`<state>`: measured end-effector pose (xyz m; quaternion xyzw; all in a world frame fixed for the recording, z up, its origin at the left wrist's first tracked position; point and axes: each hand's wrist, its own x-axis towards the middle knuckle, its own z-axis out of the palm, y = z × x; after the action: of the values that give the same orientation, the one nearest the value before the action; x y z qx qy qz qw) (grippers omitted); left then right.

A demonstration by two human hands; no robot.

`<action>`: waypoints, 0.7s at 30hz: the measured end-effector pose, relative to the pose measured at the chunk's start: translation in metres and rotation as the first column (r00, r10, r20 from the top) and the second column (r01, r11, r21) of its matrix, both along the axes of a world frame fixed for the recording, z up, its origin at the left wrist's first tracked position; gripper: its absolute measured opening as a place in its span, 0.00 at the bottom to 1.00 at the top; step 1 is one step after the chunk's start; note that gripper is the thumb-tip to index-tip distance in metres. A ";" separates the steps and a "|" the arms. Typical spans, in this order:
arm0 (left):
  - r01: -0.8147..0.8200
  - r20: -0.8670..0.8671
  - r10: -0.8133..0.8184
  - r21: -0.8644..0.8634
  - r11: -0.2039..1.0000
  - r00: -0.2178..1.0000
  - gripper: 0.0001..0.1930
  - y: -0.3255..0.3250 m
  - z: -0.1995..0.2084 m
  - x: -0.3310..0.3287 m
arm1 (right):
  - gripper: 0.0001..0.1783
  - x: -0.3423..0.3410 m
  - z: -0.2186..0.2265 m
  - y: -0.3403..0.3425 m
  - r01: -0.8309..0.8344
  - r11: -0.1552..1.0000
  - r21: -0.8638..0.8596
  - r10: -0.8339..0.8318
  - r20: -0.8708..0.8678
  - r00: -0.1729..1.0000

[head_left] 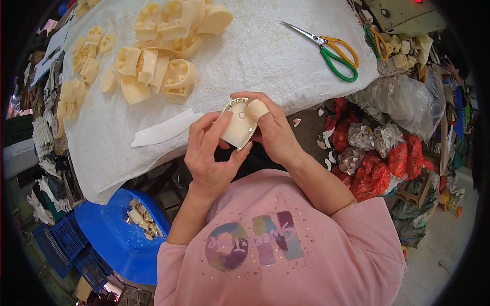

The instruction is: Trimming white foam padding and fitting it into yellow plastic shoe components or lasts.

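Observation:
My left hand (210,155) and my right hand (270,127) both grip one cream plastic heel piece (239,125) with a gold rim, just off the near edge of the table. Left fingers pinch its lower side. The right hand wraps its top and right side, with a taped fingertip on the upper edge. A white strip (166,128) lies on the cloth just left of my hands.
White woven cloth (286,56) covers the table. A pile of cream heel pieces (158,56) sits at the far left. Scissors with green and yellow handles (332,48) lie at the far right. A blue bin (109,234) holds gold scraps below left; red and clear bags (380,153) stand on the right.

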<state>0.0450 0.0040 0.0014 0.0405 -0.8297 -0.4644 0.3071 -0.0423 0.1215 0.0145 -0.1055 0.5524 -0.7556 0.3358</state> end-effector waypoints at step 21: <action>0.325 0.008 -0.325 -0.053 0.944 0.946 0.18 -0.022 0.009 -0.012 | 0.33 -0.004 -0.003 0.010 -0.139 0.952 -0.274 0.284 0.613 0.738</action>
<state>0.0332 -0.0181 0.0105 -0.1050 -0.8371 -0.4863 0.2276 -0.0463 0.1315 0.0114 0.0634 0.3042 -0.7561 0.5760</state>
